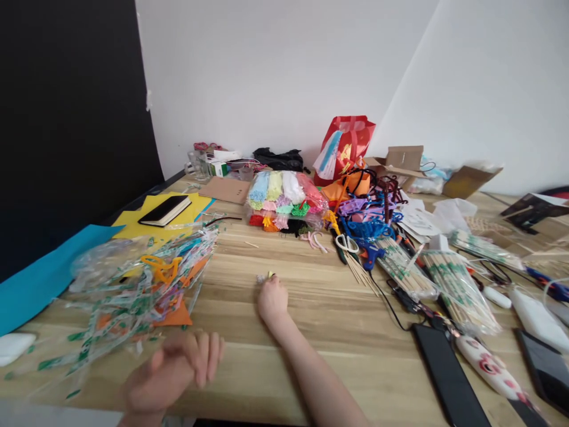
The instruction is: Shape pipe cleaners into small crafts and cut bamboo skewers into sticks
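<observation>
My right hand [273, 300] reaches to the middle of the wooden table, its fingers closed and pointing away from me. A small pale and yellowish bit [270, 274] shows at the fingertips; its kind is too small to make out. Nearer the front edge, my left hand [175, 369] hovers, somewhat blurred, with its fingers curled together and no object visible in them. Left of both hands lies a heap of clear plastic wrappers with green print [120, 308]. Orange-handled scissors [162, 268] rest on that heap.
Bagged pipe cleaners [284, 201] lie at the back, near a red gift bag [351, 142]. White-handled scissors [347, 243], loose wooden sticks [360, 274], a blue glue gun [370, 254], bagged sticks [457, 290] and a black phone [448, 376] crowd the right. A black notebook [164, 210] sits on yellow sheets.
</observation>
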### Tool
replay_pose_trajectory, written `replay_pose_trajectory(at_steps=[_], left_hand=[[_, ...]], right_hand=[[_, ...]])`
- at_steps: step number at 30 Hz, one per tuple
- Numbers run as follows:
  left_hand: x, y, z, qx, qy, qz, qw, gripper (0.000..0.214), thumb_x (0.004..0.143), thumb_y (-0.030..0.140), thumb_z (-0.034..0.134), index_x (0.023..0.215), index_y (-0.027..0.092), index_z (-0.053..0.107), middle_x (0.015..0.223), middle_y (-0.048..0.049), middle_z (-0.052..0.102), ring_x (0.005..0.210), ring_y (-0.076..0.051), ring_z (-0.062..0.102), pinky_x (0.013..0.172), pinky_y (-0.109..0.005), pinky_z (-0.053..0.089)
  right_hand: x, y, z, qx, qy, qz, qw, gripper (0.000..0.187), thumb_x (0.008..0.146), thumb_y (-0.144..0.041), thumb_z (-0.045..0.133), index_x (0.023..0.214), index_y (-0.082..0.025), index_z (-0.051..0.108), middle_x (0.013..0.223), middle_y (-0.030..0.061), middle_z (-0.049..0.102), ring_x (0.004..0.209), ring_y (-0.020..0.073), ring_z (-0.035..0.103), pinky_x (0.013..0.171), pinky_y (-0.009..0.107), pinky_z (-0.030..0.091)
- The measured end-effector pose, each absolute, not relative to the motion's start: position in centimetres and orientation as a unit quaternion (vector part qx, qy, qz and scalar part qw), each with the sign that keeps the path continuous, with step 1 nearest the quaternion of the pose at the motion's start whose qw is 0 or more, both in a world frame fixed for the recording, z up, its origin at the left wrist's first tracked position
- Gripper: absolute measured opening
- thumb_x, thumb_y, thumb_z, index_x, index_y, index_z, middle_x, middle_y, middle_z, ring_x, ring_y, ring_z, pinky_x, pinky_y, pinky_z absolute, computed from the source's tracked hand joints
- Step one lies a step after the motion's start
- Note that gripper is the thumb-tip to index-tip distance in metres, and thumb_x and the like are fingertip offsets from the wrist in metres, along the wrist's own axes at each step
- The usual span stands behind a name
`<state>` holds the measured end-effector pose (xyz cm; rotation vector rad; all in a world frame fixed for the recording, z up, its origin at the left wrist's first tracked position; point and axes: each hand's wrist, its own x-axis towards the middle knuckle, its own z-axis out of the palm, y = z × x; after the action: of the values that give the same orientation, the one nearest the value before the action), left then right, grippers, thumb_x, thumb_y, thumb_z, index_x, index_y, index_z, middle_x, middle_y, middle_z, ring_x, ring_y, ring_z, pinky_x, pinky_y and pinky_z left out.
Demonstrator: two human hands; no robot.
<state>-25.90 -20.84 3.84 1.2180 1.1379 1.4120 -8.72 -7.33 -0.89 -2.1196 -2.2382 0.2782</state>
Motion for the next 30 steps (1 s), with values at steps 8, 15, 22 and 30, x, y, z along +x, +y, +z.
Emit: replay_pose_trajectory(at_steps=[8,15,22,30], left_hand=[[-28.1,-18.5,-1.9,0.342,0.531,0.672,0.386,0.021,0.061,0.040,0.069,0.061,0.019,0.070,0.059,-0.0008,0.067,0.053,-0.014,0.057,0.055,-0.026,0.047],[-28.3,-18.6,-2.9,0.374,0.548,0.669,0.336,0.019,0.069,0.037,0.064,0.062,0.019,0.068,0.056,-0.0004,0.064,0.051,-0.014,0.056,0.053,-0.026,0.046],[-28.1,-18.7,-2.6,0.372,0.546,0.673,0.333,0.021,0.070,0.036,0.062,0.061,0.019,0.067,0.057,-0.0009,0.063,0.051,-0.014,0.055,0.050,-0.025,0.045],[-27.8,-18.8,-1.8,0.361,0.557,0.672,0.330,0.021,0.069,0.037,0.062,0.060,0.019,0.067,0.055,-0.0012,0.062,0.051,-0.014,0.055,0.051,-0.026,0.045]], right_hand=[[-13.3,-7.1,-0.4,-0.648,-0.751,0.123,0.027,0.037,0.083,-0.001,0.034,0.113,-0.001,0.056,0.109,0.0275,0.057,0.086,0.0240,0.065,0.065,0.032,0.053],[-16.8,-5.4,0.5,-0.632,-0.756,0.168,0.029,0.028,0.082,-0.004,0.042,0.097,-0.008,0.066,0.102,0.0214,0.062,0.085,0.0218,0.066,0.068,0.030,0.053],[-21.7,-4.4,1.3,-0.588,-0.782,0.201,0.045,0.025,0.083,-0.009,0.045,0.097,-0.011,0.066,0.098,0.0184,0.065,0.089,0.0226,0.065,0.070,0.031,0.053],[-22.6,-4.9,3.1,-0.551,-0.805,0.190,0.111,0.026,0.085,-0.020,0.045,0.105,-0.009,0.058,0.100,0.0180,0.064,0.086,0.0210,0.065,0.071,0.029,0.051]])
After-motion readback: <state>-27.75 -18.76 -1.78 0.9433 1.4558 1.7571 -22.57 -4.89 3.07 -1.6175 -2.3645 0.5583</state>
